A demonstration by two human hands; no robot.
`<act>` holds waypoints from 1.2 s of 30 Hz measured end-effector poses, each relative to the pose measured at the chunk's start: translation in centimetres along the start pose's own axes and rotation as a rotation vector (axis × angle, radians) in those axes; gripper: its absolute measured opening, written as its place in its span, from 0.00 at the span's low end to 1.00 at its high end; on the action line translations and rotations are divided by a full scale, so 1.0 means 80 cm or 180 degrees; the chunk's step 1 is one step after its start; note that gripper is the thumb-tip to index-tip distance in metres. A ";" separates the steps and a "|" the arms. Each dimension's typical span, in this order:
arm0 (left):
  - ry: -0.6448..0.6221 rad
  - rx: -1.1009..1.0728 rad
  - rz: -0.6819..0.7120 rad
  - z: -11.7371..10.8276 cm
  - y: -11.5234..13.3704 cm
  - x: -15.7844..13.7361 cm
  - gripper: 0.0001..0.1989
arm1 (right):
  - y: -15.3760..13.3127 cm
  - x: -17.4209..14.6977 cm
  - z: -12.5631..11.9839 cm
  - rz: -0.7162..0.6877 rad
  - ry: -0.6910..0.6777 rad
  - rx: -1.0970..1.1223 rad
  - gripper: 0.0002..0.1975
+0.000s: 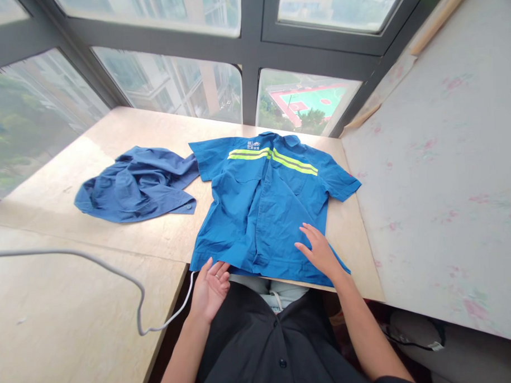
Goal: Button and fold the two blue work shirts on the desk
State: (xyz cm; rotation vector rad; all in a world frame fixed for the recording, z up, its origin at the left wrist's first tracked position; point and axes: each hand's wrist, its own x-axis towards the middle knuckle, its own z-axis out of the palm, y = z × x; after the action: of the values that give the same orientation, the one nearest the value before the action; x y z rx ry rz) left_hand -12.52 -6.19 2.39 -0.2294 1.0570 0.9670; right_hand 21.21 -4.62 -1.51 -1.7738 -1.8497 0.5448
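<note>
A blue short-sleeved work shirt lies spread front side up, its collar toward the window. Yellow and silver reflective stripes cross its chest, and a white logo sits above one of them. My left hand is at the shirt's lower left corner, palm turned up and fingers apart; some fingertips go under the hem, where they are hidden. Over the lower right part of the shirt is my right hand, fingers spread and palm down. Whether it presses on the cloth I cannot tell.
A crumpled darker blue garment lies left of the shirt. A grey-white cable loops across the wooden tabletop and hangs off its edge. Windows border the far side, and a wall with flowered paper stands on the right.
</note>
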 end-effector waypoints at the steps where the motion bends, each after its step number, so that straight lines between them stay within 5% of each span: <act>1: 0.0140 0.0021 0.0011 -0.002 0.003 0.001 0.05 | 0.011 -0.004 0.003 0.0009 -0.0026 -0.0103 0.27; 5: 0.0426 0.0135 0.0327 -0.010 0.000 0.004 0.05 | 0.034 -0.023 0.012 0.0094 0.0083 -0.0281 0.30; 12: 0.0870 0.2126 0.2790 -0.030 -0.013 0.003 0.16 | 0.033 -0.041 0.002 0.0737 0.0718 0.0345 0.31; 16: 0.0641 0.3094 0.3427 -0.005 0.005 0.011 0.19 | 0.045 -0.032 -0.015 0.1379 0.1041 0.0746 0.29; 20: 0.1157 0.4148 0.4164 0.026 0.043 0.041 0.21 | 0.067 -0.018 -0.036 0.1907 0.0837 0.0940 0.24; 23: 0.1585 0.4678 0.4065 0.040 0.071 0.070 0.24 | 0.071 -0.008 -0.048 0.2286 0.0414 0.1402 0.20; 27: 0.1599 0.5002 0.3350 0.049 0.097 0.093 0.24 | 0.061 0.008 -0.048 0.2335 0.0066 0.1730 0.17; 31: 0.1584 0.5139 0.3041 0.050 0.123 0.097 0.20 | 0.060 0.020 -0.048 0.2186 0.0075 0.1606 0.19; 36: 0.2030 0.4859 0.2981 0.035 0.151 0.095 0.18 | 0.076 0.018 -0.071 0.2157 0.0178 0.1694 0.16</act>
State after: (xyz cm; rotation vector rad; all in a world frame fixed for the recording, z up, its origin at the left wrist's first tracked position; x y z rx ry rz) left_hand -18.92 6.80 0.89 1.4046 2.2887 0.5959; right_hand 29.50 -3.13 -0.64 -1.9559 -0.8935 1.0991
